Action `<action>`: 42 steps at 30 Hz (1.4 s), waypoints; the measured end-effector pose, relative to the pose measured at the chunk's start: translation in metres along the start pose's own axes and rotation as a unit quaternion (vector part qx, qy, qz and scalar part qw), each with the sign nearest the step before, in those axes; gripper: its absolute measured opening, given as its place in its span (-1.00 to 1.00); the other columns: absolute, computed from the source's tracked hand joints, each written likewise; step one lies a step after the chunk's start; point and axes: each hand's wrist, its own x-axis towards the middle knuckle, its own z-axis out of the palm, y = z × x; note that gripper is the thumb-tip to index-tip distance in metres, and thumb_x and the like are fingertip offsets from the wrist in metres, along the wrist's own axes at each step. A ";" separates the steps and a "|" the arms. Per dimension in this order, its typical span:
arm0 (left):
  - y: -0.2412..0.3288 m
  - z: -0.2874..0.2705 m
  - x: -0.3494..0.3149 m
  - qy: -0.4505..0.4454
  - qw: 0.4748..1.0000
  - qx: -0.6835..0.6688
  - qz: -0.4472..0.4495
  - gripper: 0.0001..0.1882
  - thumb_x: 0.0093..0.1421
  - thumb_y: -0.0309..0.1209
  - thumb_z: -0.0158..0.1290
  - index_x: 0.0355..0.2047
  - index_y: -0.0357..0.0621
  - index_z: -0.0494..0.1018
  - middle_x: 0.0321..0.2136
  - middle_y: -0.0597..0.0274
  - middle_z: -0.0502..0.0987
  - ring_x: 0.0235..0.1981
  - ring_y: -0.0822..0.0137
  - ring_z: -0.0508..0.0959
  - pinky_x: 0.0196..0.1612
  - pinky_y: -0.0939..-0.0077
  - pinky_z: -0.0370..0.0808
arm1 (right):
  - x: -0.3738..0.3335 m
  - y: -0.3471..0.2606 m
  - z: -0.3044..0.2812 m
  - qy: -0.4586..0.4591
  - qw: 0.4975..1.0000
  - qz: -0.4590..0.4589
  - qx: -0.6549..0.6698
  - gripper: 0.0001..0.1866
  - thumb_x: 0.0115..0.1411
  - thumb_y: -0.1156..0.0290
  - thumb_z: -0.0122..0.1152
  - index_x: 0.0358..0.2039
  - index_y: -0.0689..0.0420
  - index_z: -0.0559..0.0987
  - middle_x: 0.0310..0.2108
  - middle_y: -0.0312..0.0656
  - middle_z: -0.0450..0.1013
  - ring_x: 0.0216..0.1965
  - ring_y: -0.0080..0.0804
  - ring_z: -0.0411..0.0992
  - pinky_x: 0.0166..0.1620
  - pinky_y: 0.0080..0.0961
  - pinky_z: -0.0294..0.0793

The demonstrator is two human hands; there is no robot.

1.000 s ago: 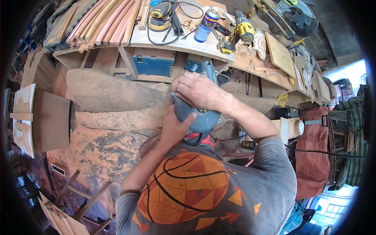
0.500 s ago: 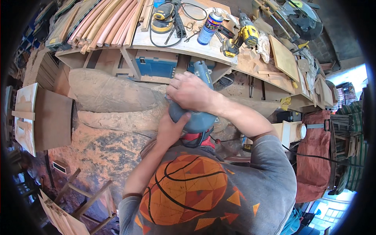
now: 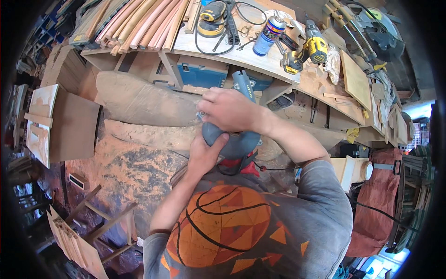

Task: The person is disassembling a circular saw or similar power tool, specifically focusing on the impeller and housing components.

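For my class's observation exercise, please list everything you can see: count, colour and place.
power tool: one, blue-grey, centre
workbench: one, pale wood, across top
sticks: many, tan and pinkish, bench left
sander: one, yellow and black, beside sticks
can: one, mainly blue, right of sander
drill: one, yellow and black, right of can
board: one, pale yellow, bench right
saw: one, grey, top right
storage box: at least one, blue, under bench
cloth: one, reddish, right
wooden frame: one, brown, lower left
dust: uncountable, orange, left of centre
Edge items: too unclear to count
shirt: one, grey with orange print, lower centre
left grip: one, bare, on tool's left
right grip: one, bare, over tool's top
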 end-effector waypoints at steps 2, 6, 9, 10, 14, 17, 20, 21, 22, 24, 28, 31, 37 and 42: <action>0.002 0.002 0.001 -0.008 1.000 -0.005 -0.014 -0.45 0.22 -0.15 0.28 0.02 -0.37 0.45 -0.20 -0.13 0.65 -0.13 0.02 0.67 -0.04 0.20 0.54 | 0.000 0.003 -0.001 0.004 1.000 -0.006 0.007 -0.79 0.18 0.30 0.27 -0.31 0.19 0.55 -0.33 -0.13 0.47 -0.20 -0.12 0.49 -0.13 -0.24 0.52; 0.002 0.004 0.006 -0.003 1.000 0.010 -0.016 -0.47 0.23 -0.20 0.26 0.03 -0.37 0.46 -0.21 -0.06 0.65 -0.16 0.16 0.66 -0.05 0.27 0.54 | 0.000 0.004 -0.006 -0.040 0.998 0.004 -0.039 -0.81 0.12 0.36 0.23 -0.30 0.19 0.56 -0.31 -0.12 0.51 -0.16 -0.12 0.53 -0.13 -0.25 0.54; 0.001 0.005 0.007 -0.012 1.000 -0.010 -0.023 -0.48 0.23 -0.22 0.27 0.04 -0.37 0.45 -0.20 -0.04 0.65 -0.16 0.18 0.65 -0.04 0.28 0.54 | 0.001 0.004 0.000 -0.007 0.997 -0.016 -0.079 -0.80 0.16 0.33 0.25 -0.28 0.17 0.58 -0.32 -0.15 0.50 -0.15 -0.19 0.51 -0.15 -0.27 0.51; 0.000 0.006 0.006 -0.001 0.999 -0.029 -0.018 -0.48 0.23 -0.23 0.27 0.04 -0.38 0.45 -0.19 -0.05 0.65 -0.16 0.17 0.65 -0.04 0.28 0.55 | 0.002 0.004 0.002 0.019 0.995 -0.033 -0.097 -0.80 0.18 0.32 0.26 -0.28 0.17 0.58 -0.31 -0.14 0.51 -0.14 -0.19 0.51 -0.16 -0.28 0.51; 0.008 0.005 0.008 -0.021 0.998 -0.056 -0.034 -0.46 0.24 -0.23 0.26 0.07 -0.40 0.43 -0.13 -0.08 0.63 -0.11 0.18 0.64 0.00 0.28 0.53 | 0.001 0.012 -0.001 0.027 0.998 0.007 -0.053 -0.74 0.19 0.22 0.32 -0.27 0.16 0.60 -0.27 -0.11 0.54 -0.14 -0.14 0.52 -0.15 -0.25 0.51; -0.004 0.002 0.007 -0.006 0.999 -0.027 -0.031 -0.43 0.25 -0.24 0.26 0.09 -0.43 0.40 -0.08 -0.09 0.61 -0.06 0.19 0.61 0.04 0.27 0.52 | 0.000 0.045 -0.007 0.265 0.956 0.119 0.036 -0.62 0.13 0.15 0.45 -0.21 0.19 0.61 -0.26 -0.06 0.56 -0.20 -0.16 0.57 -0.09 -0.27 0.55; -0.007 -0.002 0.005 -0.001 0.999 -0.021 -0.032 -0.40 0.25 -0.23 0.25 0.12 -0.45 0.38 -0.05 -0.11 0.60 -0.04 0.19 0.60 0.06 0.27 0.51 | -0.024 0.122 0.012 0.482 0.788 0.382 0.012 -0.35 0.04 0.23 0.56 0.06 0.26 0.47 -0.20 -0.09 0.50 -0.19 -0.33 0.49 -0.10 -0.39 0.52; -0.003 -0.003 0.005 0.004 0.999 -0.037 -0.038 -0.39 0.25 -0.23 0.25 0.13 -0.46 0.37 -0.05 -0.11 0.59 -0.03 0.18 0.59 0.07 0.28 0.51 | -0.034 0.153 0.018 0.495 0.748 0.443 0.001 -0.19 0.02 0.20 0.53 0.15 0.36 0.34 0.02 0.18 0.39 0.09 0.06 0.37 0.16 -0.10 0.37; -0.001 -0.004 0.005 0.014 0.997 -0.056 -0.043 -0.39 0.26 -0.24 0.25 0.14 -0.47 0.36 -0.04 -0.11 0.59 -0.02 0.18 0.59 0.08 0.28 0.50 | -0.043 0.176 0.015 0.455 0.721 0.523 -0.004 0.01 -0.04 0.10 0.57 0.24 0.44 0.24 0.11 0.26 0.34 0.20 0.14 0.29 0.28 -0.06 0.26; 0.000 -0.006 0.004 0.020 0.996 -0.064 -0.065 -0.38 0.26 -0.23 0.25 0.15 -0.47 0.36 -0.04 -0.11 0.59 -0.02 0.18 0.58 0.09 0.29 0.50 | -0.053 0.226 0.026 0.461 0.710 0.528 -0.071 0.19 -0.12 0.02 0.61 0.31 0.49 0.15 0.19 0.36 0.29 0.29 0.23 0.22 0.35 -0.03 0.20; -0.001 -0.013 0.008 0.006 0.996 -0.061 -0.073 -0.35 0.27 -0.20 0.24 0.17 -0.46 0.35 -0.03 -0.10 0.59 0.01 0.20 0.57 0.10 0.30 0.49 | -0.057 0.274 0.020 0.435 0.734 0.522 0.007 0.12 -0.12 0.02 0.60 0.29 0.44 0.24 0.20 0.33 0.36 0.25 0.16 0.36 0.28 -0.11 0.34; 0.002 -0.012 0.010 0.032 0.998 -0.027 -0.053 -0.35 0.28 -0.16 0.24 0.16 -0.45 0.36 -0.03 -0.08 0.59 0.01 0.21 0.57 0.11 0.30 0.48 | -0.063 0.273 0.006 0.414 0.741 0.528 0.021 -0.24 -0.10 0.11 0.58 0.04 0.26 0.50 -0.02 0.09 0.58 0.01 0.00 0.58 0.11 -0.14 0.52; -0.007 -0.021 0.024 0.031 0.988 -0.127 -0.081 -0.42 0.31 -0.22 0.23 0.15 -0.42 0.37 -0.03 -0.01 0.59 0.01 0.27 0.56 0.12 0.34 0.47 | -0.073 0.277 0.001 0.383 0.753 0.535 -0.004 -0.16 -0.07 0.10 0.58 0.11 0.31 0.42 0.03 0.14 0.53 0.10 0.07 0.51 0.18 -0.13 0.46; -0.008 -0.023 0.029 0.031 0.992 -0.100 -0.076 -0.45 0.33 -0.25 0.20 0.17 -0.40 0.37 -0.02 0.02 0.59 0.00 0.30 0.56 0.10 0.37 0.48 | -0.079 0.254 0.027 0.424 0.738 0.474 -0.224 -0.25 0.01 0.11 0.53 0.10 0.31 0.47 -0.04 0.10 0.56 -0.06 -0.02 0.58 0.06 -0.23 0.54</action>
